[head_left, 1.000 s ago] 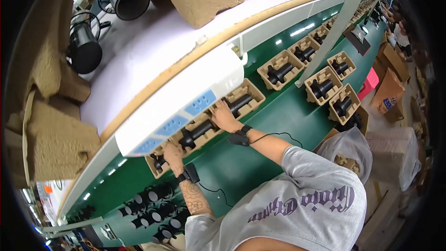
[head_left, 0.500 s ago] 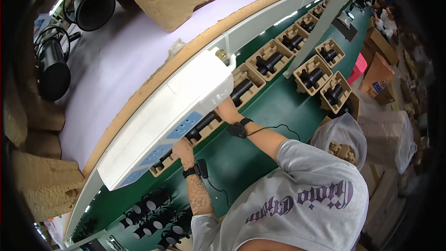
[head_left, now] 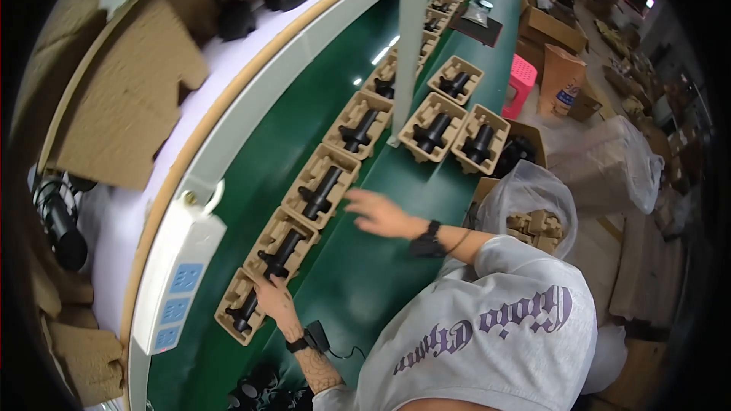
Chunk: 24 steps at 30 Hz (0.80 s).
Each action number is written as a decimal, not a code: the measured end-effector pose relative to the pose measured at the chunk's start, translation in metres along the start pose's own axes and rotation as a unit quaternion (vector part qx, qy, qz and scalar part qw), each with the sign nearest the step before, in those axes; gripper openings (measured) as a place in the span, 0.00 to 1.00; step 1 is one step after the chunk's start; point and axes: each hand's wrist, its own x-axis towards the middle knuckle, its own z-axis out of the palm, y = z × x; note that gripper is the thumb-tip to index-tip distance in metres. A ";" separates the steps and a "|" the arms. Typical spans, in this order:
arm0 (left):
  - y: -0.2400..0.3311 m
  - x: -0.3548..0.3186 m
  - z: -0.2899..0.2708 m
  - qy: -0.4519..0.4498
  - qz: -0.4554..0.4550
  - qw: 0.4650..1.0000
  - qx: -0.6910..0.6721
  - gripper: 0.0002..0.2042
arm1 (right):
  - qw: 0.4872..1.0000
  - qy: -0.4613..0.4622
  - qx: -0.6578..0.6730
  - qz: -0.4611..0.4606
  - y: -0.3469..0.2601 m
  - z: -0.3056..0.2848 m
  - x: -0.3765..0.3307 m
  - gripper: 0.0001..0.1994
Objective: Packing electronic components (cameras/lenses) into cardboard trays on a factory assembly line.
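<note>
A row of brown moulded-pulp trays stands on the green conveyor, each with a black tube-shaped device lying in it. My left hand (head_left: 276, 301) is at the near end of the row, its fingers closed over the edge where the nearest tray (head_left: 222, 310) meets the one beyond it. In that nearest tray lies a black device (head_left: 242, 315), and another black device (head_left: 282, 250) is in the tray just past my fingers. Slightly blurred, my right hand (head_left: 377, 213) hovers empty beside the third tray (head_left: 301, 179), fingers apart and pointing left.
To the right of a pale upright post (head_left: 411, 46) sit three more filled trays, one of them a front tray (head_left: 417, 148). A white socket box (head_left: 179, 278) is fixed along the left rail. Black parts (head_left: 263, 390) cluster at the lower edge. A plastic bag (head_left: 525, 190) holds pulp pieces.
The view has swung, so the socket box no longer covers the trays. My right hand has come off the row and out to the right. My left hand stays at the near trays.
</note>
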 end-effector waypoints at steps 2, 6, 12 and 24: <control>0.015 -0.022 0.029 0.062 0.106 0.974 -0.190 0.19 | 0.987 0.111 -0.020 0.112 0.032 -0.065 -0.036 0.17; 0.144 -0.062 0.058 -0.369 0.013 0.839 -0.399 0.19 | 0.885 0.312 -0.166 0.305 0.121 -0.180 -0.109 0.17; 0.313 -0.077 0.157 -0.424 -0.036 0.751 -0.506 0.19 | 0.780 0.308 -0.305 0.451 0.226 -0.277 -0.168 0.27; 0.264 -0.097 0.172 -0.215 -0.152 0.866 -0.426 0.04 | 0.902 0.062 -0.132 0.407 0.275 -0.329 -0.179 0.13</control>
